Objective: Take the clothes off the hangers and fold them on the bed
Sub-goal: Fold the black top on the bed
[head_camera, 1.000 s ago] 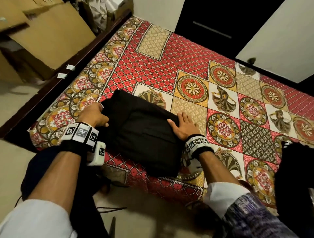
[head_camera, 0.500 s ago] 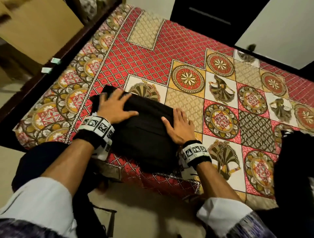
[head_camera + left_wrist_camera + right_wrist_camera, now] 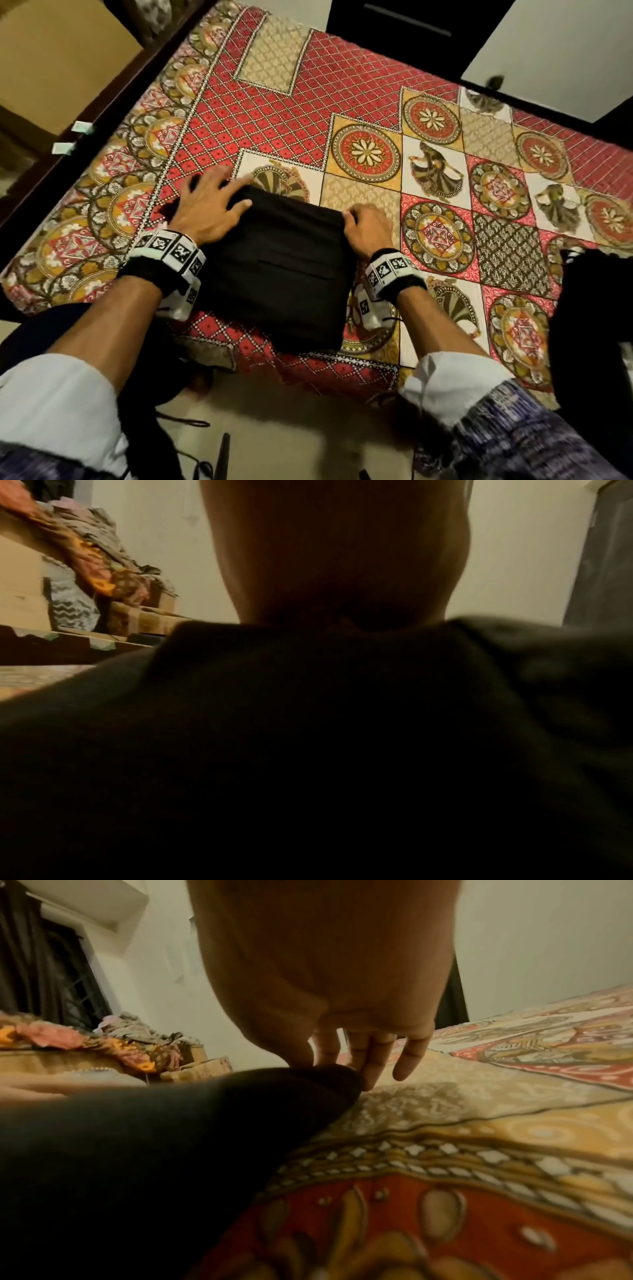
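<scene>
Pinching black garment (image 3: 274,267) corner, right hand (image 3: 368,228); left hand (image 3: 209,210) flat, fingers spread.

Left hand (image 3: 339,550) fingers hidden behind black garment (image 3: 308,750), dark cloth (image 3: 596,325) cut off

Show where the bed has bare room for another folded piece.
Free: the red diamond-patterned spread beyond the folded black garment, and the medallion squares past the right hand. Crowded: the near edge, with both hands and dark clothing at right.
</scene>
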Demonstrator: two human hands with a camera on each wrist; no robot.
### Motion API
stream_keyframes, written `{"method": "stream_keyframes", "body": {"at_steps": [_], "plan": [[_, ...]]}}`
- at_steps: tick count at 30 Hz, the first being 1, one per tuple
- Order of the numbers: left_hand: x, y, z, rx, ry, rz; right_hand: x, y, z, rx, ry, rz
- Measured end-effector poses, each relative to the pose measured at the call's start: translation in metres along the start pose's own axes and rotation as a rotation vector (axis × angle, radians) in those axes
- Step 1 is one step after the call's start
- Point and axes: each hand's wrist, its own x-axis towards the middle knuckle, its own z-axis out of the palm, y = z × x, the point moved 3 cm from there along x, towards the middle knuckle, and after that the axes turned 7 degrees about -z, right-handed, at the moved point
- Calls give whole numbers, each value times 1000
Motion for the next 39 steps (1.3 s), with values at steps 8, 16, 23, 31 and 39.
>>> {"method": "stream_keyframes", "body": {"at_steps": [8, 16, 23, 31, 39], "plan": [[-4, -5, 12, 52, -12, -21, 4, 3, 9, 86, 132, 236], [-3, -18, 13, -101, 107, -141, -61, -40, -18, 98, 188, -21], [-9, -7, 5, -99, 17, -211, -170, -49, 43, -2, -41, -104], [-37, -35, -7, -453, -100, -599, -154, -35, 19, 669, 66, 260], [-63, -33, -33, -760, -269, -807, -129, -28, 13, 1131, 10, 578]]}}
